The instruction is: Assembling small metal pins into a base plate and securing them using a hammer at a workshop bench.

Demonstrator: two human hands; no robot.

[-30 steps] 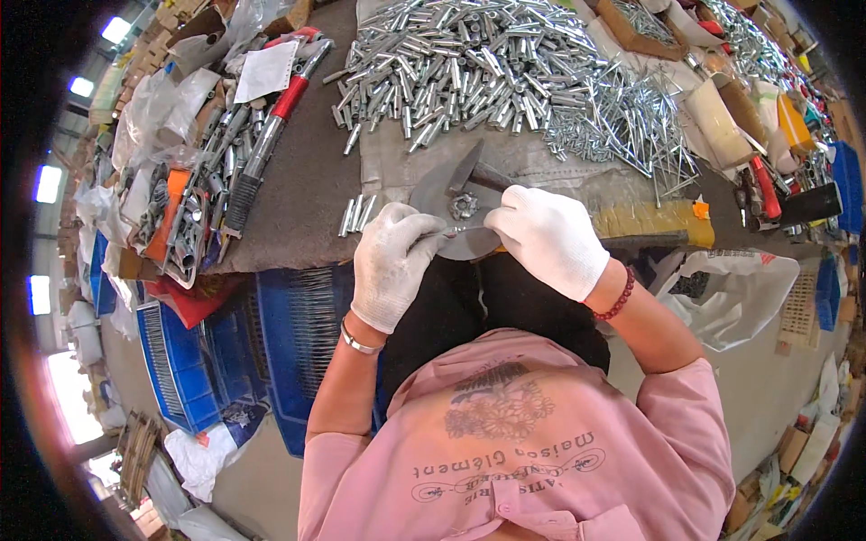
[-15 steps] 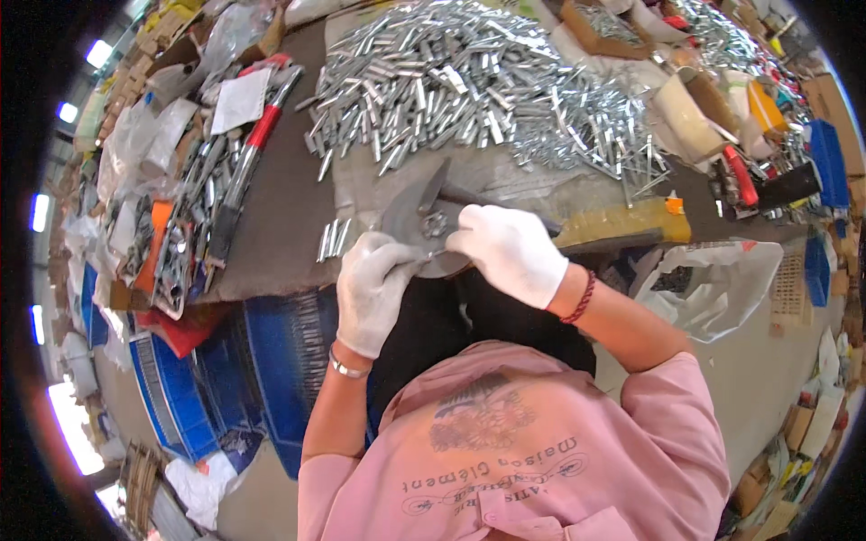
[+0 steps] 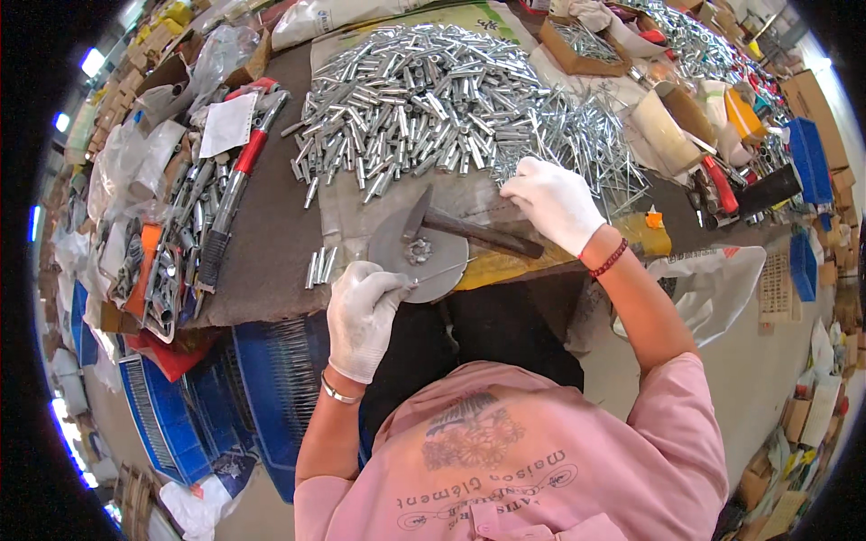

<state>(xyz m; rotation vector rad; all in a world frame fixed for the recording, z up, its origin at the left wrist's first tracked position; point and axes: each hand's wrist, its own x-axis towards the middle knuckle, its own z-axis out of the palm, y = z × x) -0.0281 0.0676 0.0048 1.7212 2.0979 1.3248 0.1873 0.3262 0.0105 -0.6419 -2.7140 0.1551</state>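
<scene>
My left hand [image 3: 363, 311], in a white glove, pinches a thin metal rod [image 3: 444, 272] over the near part of a round grey plate [image 3: 383, 245]. On that plate lie a small cluster of shiny metal pieces [image 3: 418, 251] and a hammer [image 3: 478, 232], its dark handle pointing right. My right hand [image 3: 557, 206], gloved too, is at the near edge of a heap of thin metal pins [image 3: 586, 149]. Its fingers are bent together, and whatever they hold is hidden. Left of the plate, several short metal sleeves [image 3: 321, 267] lie in a row.
Beyond the plate spreads a big pile of metal sleeves [image 3: 406, 108]. Tools with red handles [image 3: 248, 153] crowd the left side; an open carton [image 3: 672, 126] and a red-handled tool [image 3: 719, 185] are at right. Blue bins [image 3: 280, 379] stand below the table, a white bag [image 3: 713, 293] at right.
My right hand has left the plate and moved up and right to the pin heap. My left hand stays by the plate, and the thin rod now shows in it.
</scene>
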